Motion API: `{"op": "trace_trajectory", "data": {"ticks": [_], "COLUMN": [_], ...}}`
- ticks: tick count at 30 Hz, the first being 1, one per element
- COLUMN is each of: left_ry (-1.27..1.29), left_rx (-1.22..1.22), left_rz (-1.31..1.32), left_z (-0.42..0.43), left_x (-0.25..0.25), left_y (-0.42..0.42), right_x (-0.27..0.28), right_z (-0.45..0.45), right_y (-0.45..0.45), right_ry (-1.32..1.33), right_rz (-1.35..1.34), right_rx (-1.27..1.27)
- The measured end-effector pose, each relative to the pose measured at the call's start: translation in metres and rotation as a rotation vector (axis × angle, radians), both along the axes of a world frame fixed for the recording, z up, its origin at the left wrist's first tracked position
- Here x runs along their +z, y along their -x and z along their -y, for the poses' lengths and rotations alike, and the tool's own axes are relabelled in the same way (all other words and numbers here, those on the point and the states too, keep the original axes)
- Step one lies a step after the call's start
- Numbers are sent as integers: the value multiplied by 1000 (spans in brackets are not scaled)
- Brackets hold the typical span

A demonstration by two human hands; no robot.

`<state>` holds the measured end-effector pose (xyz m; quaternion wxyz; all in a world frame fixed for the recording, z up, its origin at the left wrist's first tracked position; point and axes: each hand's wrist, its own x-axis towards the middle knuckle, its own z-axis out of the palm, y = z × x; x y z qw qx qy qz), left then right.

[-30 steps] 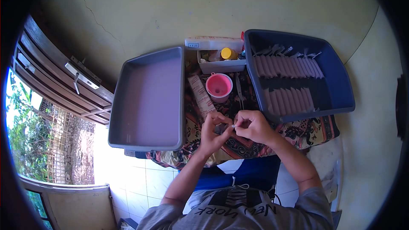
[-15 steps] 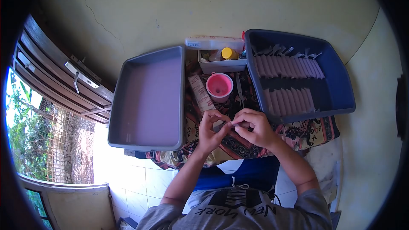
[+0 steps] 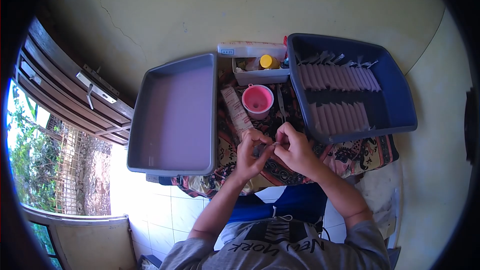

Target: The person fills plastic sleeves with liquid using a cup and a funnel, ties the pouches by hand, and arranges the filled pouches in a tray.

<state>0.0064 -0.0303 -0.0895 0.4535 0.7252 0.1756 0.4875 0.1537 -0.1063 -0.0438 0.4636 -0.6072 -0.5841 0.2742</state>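
Observation:
My left hand [image 3: 250,156] and my right hand [image 3: 296,154] meet over the patterned cloth, with thumbs and fingers pinched together at the tips. Between them is something small, thin and pale; the fingers hide most of it. Just beyond my hands stands a pink funnel [image 3: 257,98] set in a white cup. Left of the cup lies a pale strip-shaped packet [image 3: 236,108] with red print. A pair of scissors [image 3: 281,104], or a similar slim metal tool, lies to the right of the cup.
At left stands a grey tub [image 3: 213,120] of pale purple liquid. At right, another dark tub [image 3: 395,112] holds two rows of filled, tied plastic tubes [image 3: 340,77]. A small grey box [image 3: 262,77] with a yellow-lidded jar [image 3: 269,62] sits at the back by the wall.
My right hand has turned slightly, its index finger lifting and curling while the pinch stays beside my left fingertips. My left hand has shifted only a little. The tubs and cup have not moved.

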Motion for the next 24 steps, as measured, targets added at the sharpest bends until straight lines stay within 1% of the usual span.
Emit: {"op": "trace_trajectory", "data": {"ticks": [4, 5, 7, 8, 10, 12, 14, 16, 18, 19, 21, 22, 24], "left_ry": [-144, -144, -241, -242, -73, -33, 10, -214, -211, -206, -192, -175, -186], "left_rx": [60, 59, 83, 83, 166, 190, 209, 233, 222, 209, 221, 231, 221], "left_rz": [-80, -80, -87, -87, -177, -221, -265, -325, -316, -307, -298, -289, -281], "left_z": [-5, -6, -6, -4, 4, 9, 11, 7, 7, 7, 6, 6, 8], "left_x": [4, 5, 10, 12, 17, 27, 31, 33, 34, 34, 33, 32, 29], "left_y": [1, 1, 1, 1, 1, 1, 1, 4, 4, 5, 6, 6, 5], "right_x": [-2, -3, -6, -8, -6, 0, -2, -1, 2, 1, -3, -3, -4], "right_z": [0, 0, -1, -2, -3, -1, 0, 1, 3, 3, 3, 2, 3], "right_y": [9, 11, 11, 10, 6, 3, 1, -1, -4, -5, -7, -6, -6], "right_ry": [-100, -142, -184, -237, -290, -246, -233, -224, -119, -120, -68, -69, -112], "right_rz": [16, 65, 113, 139, 166, 83, 60, 39, -159, -160, -492, -493, -307], "right_rx": [-25, -36, -45, -56, -70, 0, 9, 20, 79, 79, 166, 164, 134]}}
